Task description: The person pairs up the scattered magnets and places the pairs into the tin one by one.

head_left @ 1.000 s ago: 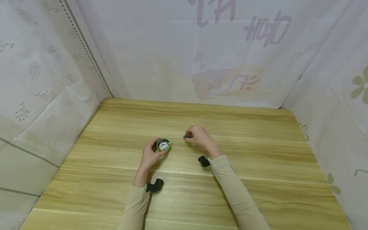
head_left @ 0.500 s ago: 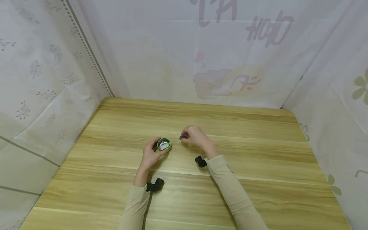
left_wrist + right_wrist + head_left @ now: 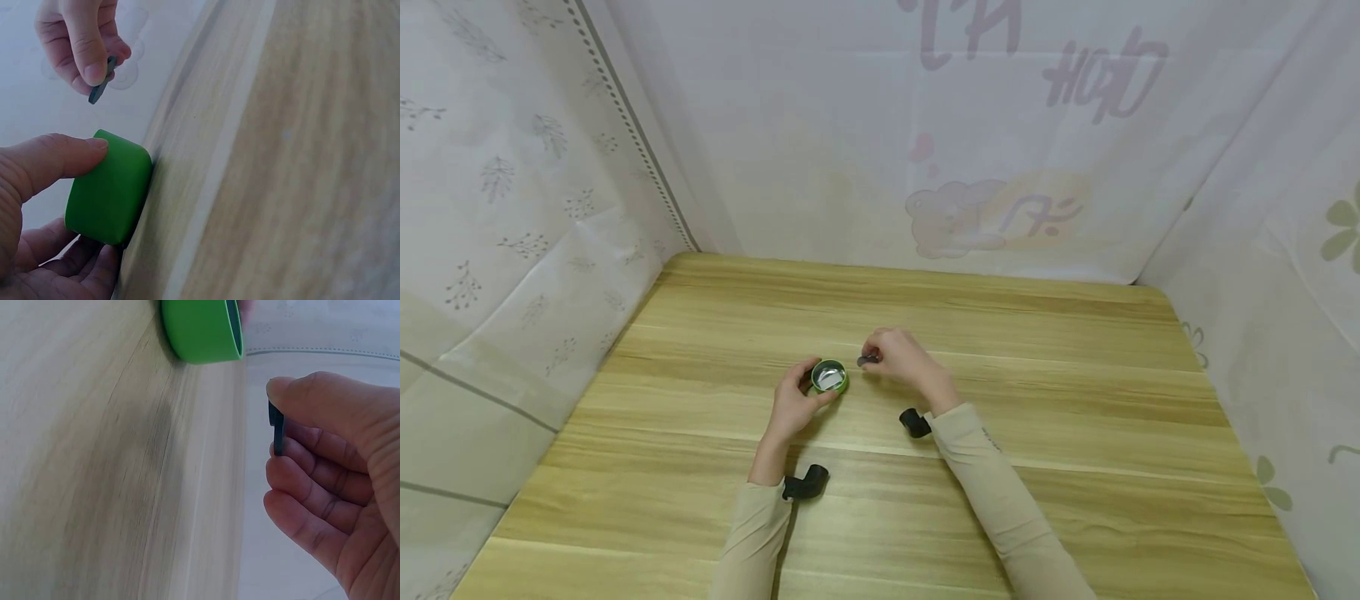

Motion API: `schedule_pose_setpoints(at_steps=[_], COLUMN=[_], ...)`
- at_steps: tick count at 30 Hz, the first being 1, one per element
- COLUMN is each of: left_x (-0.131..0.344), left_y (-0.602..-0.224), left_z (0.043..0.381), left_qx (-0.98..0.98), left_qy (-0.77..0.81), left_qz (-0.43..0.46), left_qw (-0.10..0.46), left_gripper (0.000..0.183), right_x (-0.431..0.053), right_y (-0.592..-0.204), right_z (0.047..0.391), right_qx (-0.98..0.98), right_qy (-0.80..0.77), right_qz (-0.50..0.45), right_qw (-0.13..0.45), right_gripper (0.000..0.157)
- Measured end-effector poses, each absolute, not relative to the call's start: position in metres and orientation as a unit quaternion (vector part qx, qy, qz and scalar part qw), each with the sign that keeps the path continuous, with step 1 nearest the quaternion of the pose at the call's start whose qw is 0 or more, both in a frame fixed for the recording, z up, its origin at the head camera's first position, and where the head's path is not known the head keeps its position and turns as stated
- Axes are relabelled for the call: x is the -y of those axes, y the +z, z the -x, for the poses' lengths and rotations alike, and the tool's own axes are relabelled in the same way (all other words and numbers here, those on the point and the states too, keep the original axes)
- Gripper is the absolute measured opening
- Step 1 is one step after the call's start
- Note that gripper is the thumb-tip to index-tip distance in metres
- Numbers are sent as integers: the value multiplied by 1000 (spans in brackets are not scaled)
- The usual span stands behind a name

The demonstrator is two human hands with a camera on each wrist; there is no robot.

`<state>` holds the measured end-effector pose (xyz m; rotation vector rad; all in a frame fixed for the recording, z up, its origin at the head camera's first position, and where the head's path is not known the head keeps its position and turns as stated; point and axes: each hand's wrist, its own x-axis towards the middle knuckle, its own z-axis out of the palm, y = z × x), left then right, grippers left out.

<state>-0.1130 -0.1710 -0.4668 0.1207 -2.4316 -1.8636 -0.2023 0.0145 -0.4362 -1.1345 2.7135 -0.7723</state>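
On the wooden table stands a small round green cup point(image 3: 112, 187), low and open at the top, with a shiny silver inside and a pale patch at its bottom in the head view. My left hand point(image 3: 792, 408) grips its side, thumb on one side of the wall and fingers round the other. A small, flat, dark piece point(image 3: 277, 428) is pinched between thumb and fingers of my right hand point(image 3: 902, 360). In the head view this piece is just right of the cup, and both wrist views show it apart from the rim, above the table.
The wooden table point(image 3: 1075, 375) has patterned white curtains point(image 3: 820, 150) at its back and both sides. Black wrist mounts point(image 3: 807, 483) stick out from the beige sleeves point(image 3: 748, 533) of both arms.
My right hand has moved left with the small dark piece, bringing it closer to the green cup. The left hand and cup have stayed in place.
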Motion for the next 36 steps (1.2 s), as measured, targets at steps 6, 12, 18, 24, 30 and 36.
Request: schedule_pose_setpoints(at_steps=[6, 12, 18, 24, 30, 36], left_x=[177, 178, 178, 179, 179, 178], left_y=[-487, -488, -488, -490, -485, -478], left_z=[119, 119, 119, 119, 117, 115], left_qx=[793, 788, 788, 789, 784, 788], left_qy=[-606, -613, -613, -612, -619, -615], left_qz=[-46, -40, -43, -46, -36, -25], left_qw=[39, 43, 41, 34, 33, 29], left_gripper=[62, 62, 62, 64, 62, 62], right_x=[-7, 0, 7, 16, 22, 29], right_y=[-434, -435, -434, -436, -437, -440], right_z=[201, 200, 198, 196, 195, 194], right_qx=[-884, -878, -872, -870, -866, -863], right_qy=[-257, -258, -251, -248, -239, -238], right_qz=[386, 400, 418, 424, 435, 442], right_qw=[52, 57, 50, 55, 59, 60], right_gripper=[13, 14, 13, 14, 15, 15])
